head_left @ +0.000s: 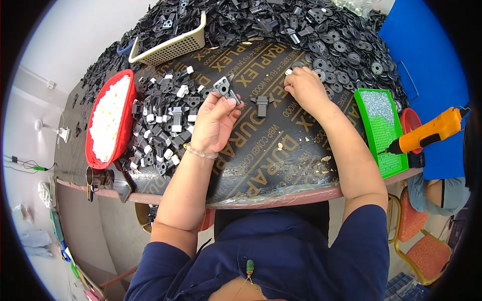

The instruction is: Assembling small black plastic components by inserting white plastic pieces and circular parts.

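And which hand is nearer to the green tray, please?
Right. The right hand is left of the green tray, near the dark discs; the left hand, holding a black part, is much farther left.

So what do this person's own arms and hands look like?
The left hand and right hand are ungloved. A pale beaded bracelet circles the left wrist; none shows on the right. Short navy sleeves leave the forearms bare.
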`<action>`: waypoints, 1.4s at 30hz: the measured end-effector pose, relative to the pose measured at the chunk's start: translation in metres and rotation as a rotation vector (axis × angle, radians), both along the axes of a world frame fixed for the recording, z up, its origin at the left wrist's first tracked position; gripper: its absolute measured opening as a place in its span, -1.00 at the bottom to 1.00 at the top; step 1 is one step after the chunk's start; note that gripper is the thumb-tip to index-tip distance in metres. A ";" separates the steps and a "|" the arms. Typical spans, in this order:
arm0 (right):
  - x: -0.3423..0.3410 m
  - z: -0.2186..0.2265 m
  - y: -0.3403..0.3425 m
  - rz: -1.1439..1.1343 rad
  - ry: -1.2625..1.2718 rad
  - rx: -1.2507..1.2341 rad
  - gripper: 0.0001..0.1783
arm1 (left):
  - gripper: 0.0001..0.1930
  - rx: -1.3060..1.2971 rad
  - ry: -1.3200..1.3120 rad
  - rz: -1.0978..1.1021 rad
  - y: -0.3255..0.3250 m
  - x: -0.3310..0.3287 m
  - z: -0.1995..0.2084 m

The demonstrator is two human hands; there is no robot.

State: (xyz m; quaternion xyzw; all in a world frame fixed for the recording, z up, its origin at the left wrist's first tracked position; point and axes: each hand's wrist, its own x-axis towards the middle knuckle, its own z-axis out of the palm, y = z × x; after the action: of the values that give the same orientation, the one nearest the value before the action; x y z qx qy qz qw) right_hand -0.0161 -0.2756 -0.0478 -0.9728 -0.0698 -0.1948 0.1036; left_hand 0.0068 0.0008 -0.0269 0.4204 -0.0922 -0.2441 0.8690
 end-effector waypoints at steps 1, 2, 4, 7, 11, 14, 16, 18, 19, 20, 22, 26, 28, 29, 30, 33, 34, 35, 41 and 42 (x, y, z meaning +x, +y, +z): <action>-0.002 0.002 0.003 0.012 0.030 -0.013 -0.81 | -0.70 0.002 0.001 0.000 -0.001 -0.002 0.003; -0.007 0.009 0.006 0.006 0.033 -0.013 -0.81 | -0.66 0.005 0.026 0.003 -0.005 -0.007 0.010; -0.016 0.024 0.025 0.017 0.178 0.466 -0.79 | -0.63 0.015 0.048 0.022 -0.005 -0.010 0.013; -0.028 0.025 0.046 0.137 0.242 1.111 -0.72 | -0.54 0.047 -0.004 0.027 -0.006 -0.009 0.010; -0.039 0.030 0.072 0.192 0.236 1.337 -0.68 | -0.47 0.106 -0.112 0.087 -0.007 -0.011 0.004; -0.039 0.026 0.079 0.248 0.356 1.460 -0.69 | -0.41 0.129 -0.185 0.113 -0.011 -0.017 0.009; -0.040 0.025 0.082 0.237 0.379 1.438 -0.69 | -0.39 0.149 -0.214 0.113 -0.013 -0.021 0.014; -0.043 0.028 0.088 0.256 0.417 1.513 -0.68 | -0.36 0.161 -0.212 0.126 -0.015 -0.024 0.015; -0.044 0.030 0.090 0.257 0.419 1.514 -0.68 | -0.36 0.163 -0.211 0.127 -0.015 -0.024 0.014; -0.045 0.031 0.092 0.255 0.396 1.618 -0.69 | -0.38 0.176 -0.238 0.142 -0.015 -0.023 0.011; -0.045 0.031 0.092 0.253 0.373 1.722 -0.69 | -0.39 0.190 -0.266 0.157 -0.015 -0.024 0.009; -0.044 0.028 0.090 0.239 0.409 1.798 -0.72 | -0.41 0.165 -0.253 0.176 -0.018 -0.026 0.005; -0.043 0.027 0.091 0.252 0.386 1.824 -0.73 | -0.42 0.157 -0.271 0.199 -0.021 -0.029 0.003; -0.042 0.029 0.090 0.252 0.395 1.823 -0.73 | -0.43 0.137 -0.282 0.211 -0.022 -0.030 0.003; -0.041 0.029 0.090 0.253 0.405 1.821 -0.72 | -0.45 0.116 -0.294 0.223 -0.022 -0.030 0.004; -0.037 0.026 0.086 0.407 0.374 1.659 -0.53 | -0.45 0.032 -0.109 0.051 -0.013 -0.024 0.010; -0.036 0.027 0.087 0.472 0.319 1.566 -0.40 | -0.50 -0.024 -0.029 -0.103 -0.010 -0.021 0.014; -0.034 0.031 0.087 0.537 0.264 1.469 -0.27 | -0.54 -0.036 0.046 -0.214 -0.008 -0.019 0.016; -0.011 0.072 0.093 0.646 0.479 1.323 -0.06 | -0.52 -0.262 0.152 -0.327 -0.001 -0.012 0.003; -0.003 0.081 0.098 0.635 0.460 1.200 -0.07 | -0.52 -0.305 0.144 -0.206 -0.004 -0.011 0.001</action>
State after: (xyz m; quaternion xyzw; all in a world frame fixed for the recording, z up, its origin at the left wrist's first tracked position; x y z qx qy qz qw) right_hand -0.0195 -0.1778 0.0327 -0.6975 -0.2067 0.0497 0.6844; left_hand -0.0044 -0.0029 -0.0260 0.2535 -0.1082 -0.3445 0.8974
